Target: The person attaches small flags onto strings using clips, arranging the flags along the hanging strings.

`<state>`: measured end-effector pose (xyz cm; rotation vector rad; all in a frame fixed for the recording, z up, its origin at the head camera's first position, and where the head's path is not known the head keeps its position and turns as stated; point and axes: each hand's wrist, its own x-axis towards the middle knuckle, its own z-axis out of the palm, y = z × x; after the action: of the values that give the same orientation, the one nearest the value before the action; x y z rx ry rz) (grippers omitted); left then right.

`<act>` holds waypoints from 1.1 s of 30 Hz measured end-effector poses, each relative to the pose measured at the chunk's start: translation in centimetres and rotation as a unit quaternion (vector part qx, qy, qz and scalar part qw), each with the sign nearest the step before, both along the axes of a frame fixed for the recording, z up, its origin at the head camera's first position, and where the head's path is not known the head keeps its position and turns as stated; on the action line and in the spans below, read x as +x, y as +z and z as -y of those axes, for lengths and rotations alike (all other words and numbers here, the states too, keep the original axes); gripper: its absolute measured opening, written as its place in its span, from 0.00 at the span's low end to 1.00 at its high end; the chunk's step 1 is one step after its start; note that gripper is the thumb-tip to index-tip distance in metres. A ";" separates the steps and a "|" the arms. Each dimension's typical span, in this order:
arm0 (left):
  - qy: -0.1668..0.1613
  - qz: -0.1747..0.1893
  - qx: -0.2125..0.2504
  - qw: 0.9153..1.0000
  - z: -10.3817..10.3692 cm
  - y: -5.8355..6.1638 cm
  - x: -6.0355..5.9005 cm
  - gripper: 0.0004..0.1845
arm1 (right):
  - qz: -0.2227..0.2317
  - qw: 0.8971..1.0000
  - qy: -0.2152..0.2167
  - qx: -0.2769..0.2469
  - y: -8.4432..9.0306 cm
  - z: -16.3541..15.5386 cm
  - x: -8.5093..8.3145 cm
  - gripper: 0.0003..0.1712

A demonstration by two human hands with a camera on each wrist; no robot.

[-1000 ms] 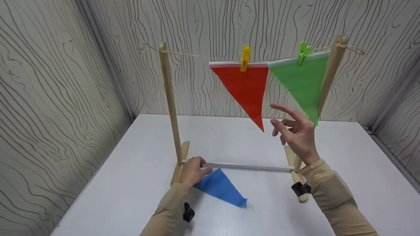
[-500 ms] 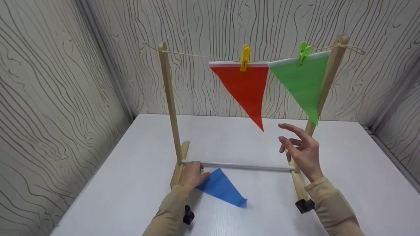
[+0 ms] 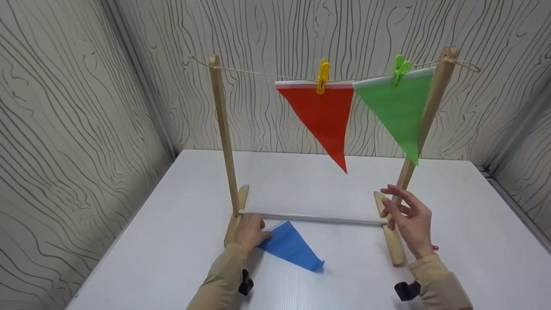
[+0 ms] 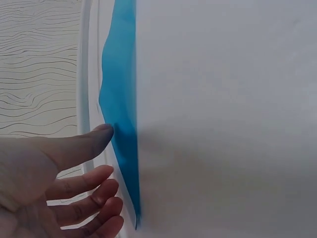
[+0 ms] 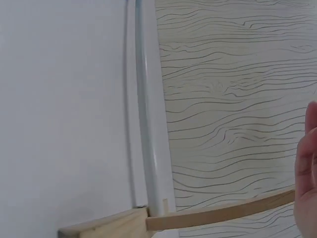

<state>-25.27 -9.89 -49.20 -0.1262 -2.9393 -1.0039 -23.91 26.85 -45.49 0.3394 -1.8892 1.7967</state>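
Note:
On the white table lies a blue triangular pennant [image 3: 292, 247] with one corner turned up. My left hand [image 3: 250, 231] is low at its upper left edge. In the left wrist view, the thumb and fingers stand apart right at the rim of the pennant [image 4: 121, 99]. My right hand [image 3: 411, 219] hovers by the right wooden post [image 3: 434, 94], fingers loosely bent and holding nothing. Overhead, a yellow clothespin [image 3: 323, 76] clips a red pennant [image 3: 325, 116] to the string [image 3: 254, 73], and a green clothespin [image 3: 400, 71] clips a green pennant [image 3: 398, 107] beside it.
The string runs from the left wooden post [image 3: 223, 133] to the right one. A white rod [image 3: 318, 218] joins the wooden feet [image 3: 394, 245] low down. A small red object [image 3: 435, 247] peeks out beside my right wrist. Patterned walls [image 3: 86, 129] enclose the table.
My right hand has come down from near the pennant tips to beside the right post's base, uncovering a bit of red. My left hand has shifted slightly down and left at the blue pennant.

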 end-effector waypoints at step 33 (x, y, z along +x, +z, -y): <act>-0.002 0.036 0.049 0.998 0.7 0.0 -0.3 0.10 | 0.353 0.900 -0.220 0.129 -5.3 -7.0 1.6 0.30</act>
<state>-25.55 -10.54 -49.23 -0.0939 -2.9478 -1.1742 -22.28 33.89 -50.76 -0.7078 -2.4304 1.4482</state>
